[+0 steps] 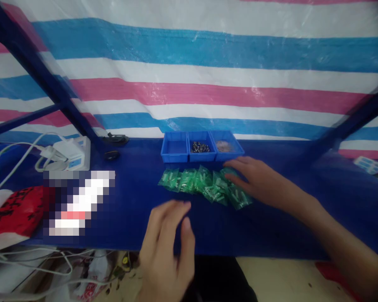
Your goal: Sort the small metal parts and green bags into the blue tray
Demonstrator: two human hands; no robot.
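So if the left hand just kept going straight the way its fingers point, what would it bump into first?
Most likely the row of green packets. The left hand hovers open near the table's front edge, fingers pointing away from the person, with only bare blue table between. Depth is hard to judge, so it might pass above them.

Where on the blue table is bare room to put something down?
Bare blue table lies between the blurred patch and the green packets, and right of the right hand. Crowded: the packets below the blue bins, and the power strip corner.
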